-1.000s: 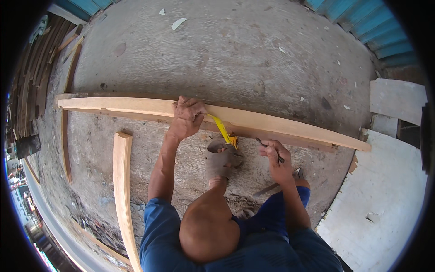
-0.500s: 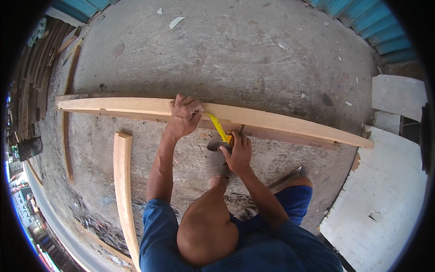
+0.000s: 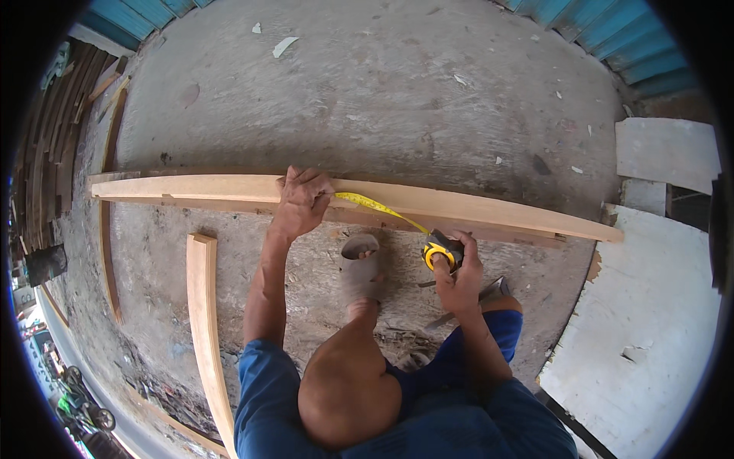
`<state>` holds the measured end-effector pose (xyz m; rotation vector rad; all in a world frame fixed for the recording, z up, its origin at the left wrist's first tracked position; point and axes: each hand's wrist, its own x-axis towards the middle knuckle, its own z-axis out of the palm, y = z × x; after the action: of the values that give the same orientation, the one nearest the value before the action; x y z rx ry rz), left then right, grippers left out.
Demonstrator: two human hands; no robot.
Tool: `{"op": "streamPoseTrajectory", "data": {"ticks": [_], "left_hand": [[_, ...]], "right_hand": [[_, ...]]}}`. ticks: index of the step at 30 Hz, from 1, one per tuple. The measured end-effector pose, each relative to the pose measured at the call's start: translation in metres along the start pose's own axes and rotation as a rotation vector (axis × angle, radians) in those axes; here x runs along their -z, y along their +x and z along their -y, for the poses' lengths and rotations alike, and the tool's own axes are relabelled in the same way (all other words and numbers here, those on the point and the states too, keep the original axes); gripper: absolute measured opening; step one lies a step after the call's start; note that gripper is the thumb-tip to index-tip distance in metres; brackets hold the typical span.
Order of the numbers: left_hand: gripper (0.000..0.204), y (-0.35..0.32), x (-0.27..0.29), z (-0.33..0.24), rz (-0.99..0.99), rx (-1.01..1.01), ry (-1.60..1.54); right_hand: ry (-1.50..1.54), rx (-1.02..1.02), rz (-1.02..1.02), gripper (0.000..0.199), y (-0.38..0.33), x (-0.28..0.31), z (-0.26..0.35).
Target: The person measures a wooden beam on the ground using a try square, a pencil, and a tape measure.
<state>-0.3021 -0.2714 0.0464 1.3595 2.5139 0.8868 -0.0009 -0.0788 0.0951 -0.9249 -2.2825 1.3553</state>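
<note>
A long pale timber beam [image 3: 459, 201] lies crosswise in front of me. My left hand [image 3: 303, 200] is closed over it, fingers curled over the far edge, pinching the end of the yellow tape blade [image 3: 371, 203] against the wood. The blade runs right, bowing slightly, into the black and yellow tape measure [image 3: 442, 251]. My right hand [image 3: 459, 279] grips that case just on my side of the beam. A thin dark stick [image 3: 427, 284] shows beside the right fingers; its kind is unclear. The blade's very end is hidden under the left hand.
My sandalled foot [image 3: 361, 264] rests between my hands. A shorter timber [image 3: 202, 291] lies at left, near stacked boards [image 3: 57, 145]. A flat grey blade-like tool [image 3: 493, 289] lies by my right knee. White sheets [image 3: 650, 306] cover the right side.
My right hand has moved right and slightly toward me with the tape measure, drawing out more yellow blade. My left hand keeps its place on the beam.
</note>
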Motion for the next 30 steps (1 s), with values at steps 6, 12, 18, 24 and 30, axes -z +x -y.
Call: {"op": "streamPoseTrajectory", "data": {"ticks": [6, 12, 18, 24, 30], "left_hand": [[0.015, -0.001, 0.000, -0.002, -0.007, 0.009, -0.002], [0.016, -0.001, 0.004, -0.005, 0.015, 0.027, -0.005], [0.016, -0.001, 0.001, -0.001, 0.009, 0.014, -0.001], [0.016, 0.000, 0.002, -0.002, -0.006, -0.005, -0.002], [0.016, 0.002, 0.002, -0.008, 0.006, 0.018, 0.008]], "right_hand": [[-0.106, -0.012, -0.240, 0.052, 0.042, 0.018, -0.003], [-0.214, -0.083, -0.222, 0.051, 0.062, 0.014, -0.004], [-0.327, -0.010, -0.233, 0.054, 0.064, 0.011, -0.017], [-0.514, 0.241, -0.289, 0.046, 0.077, 0.004, -0.015], [-0.342, 0.404, -0.266, 0.038, 0.083, -0.014, -0.037]]}}
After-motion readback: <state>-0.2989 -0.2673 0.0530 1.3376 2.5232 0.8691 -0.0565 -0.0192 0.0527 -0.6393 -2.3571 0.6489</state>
